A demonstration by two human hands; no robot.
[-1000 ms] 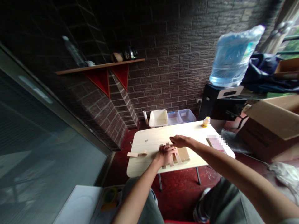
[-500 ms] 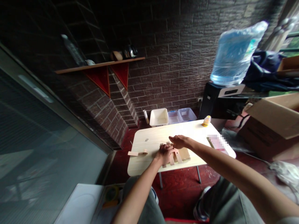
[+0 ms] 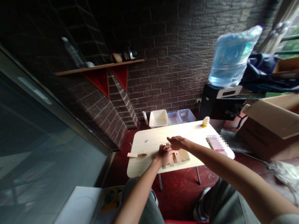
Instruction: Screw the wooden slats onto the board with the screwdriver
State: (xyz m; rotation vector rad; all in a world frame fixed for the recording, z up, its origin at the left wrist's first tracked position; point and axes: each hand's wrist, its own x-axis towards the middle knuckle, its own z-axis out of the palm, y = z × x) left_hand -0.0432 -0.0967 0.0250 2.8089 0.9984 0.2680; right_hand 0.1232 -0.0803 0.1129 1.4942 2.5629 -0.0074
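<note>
Right hand [image 3: 177, 143] has edged slightly leftward over the past second, and it now covers the upper end of a slat that showed before. Around the work on the pale table [image 3: 193, 132], a yellow-trimmed bottle [image 3: 205, 122] stands at the far right edge, a partly pixelated flat pinkish item [image 3: 216, 143] lies to the right, small dark pieces [image 3: 146, 141] lie at left, and a loose wooden piece [image 3: 132, 154] overhangs the left edge. Both hands hide much of the wooden slats [image 3: 177, 158], which lie near the table's front edge beside a tan block [image 3: 184, 154]. Left hand [image 3: 164, 154] rests on the slats, fingers bent — how tightly, I cannot tell. Right fingers mostly curl, one pointing left — whether they grip anything is hidden.
</note>
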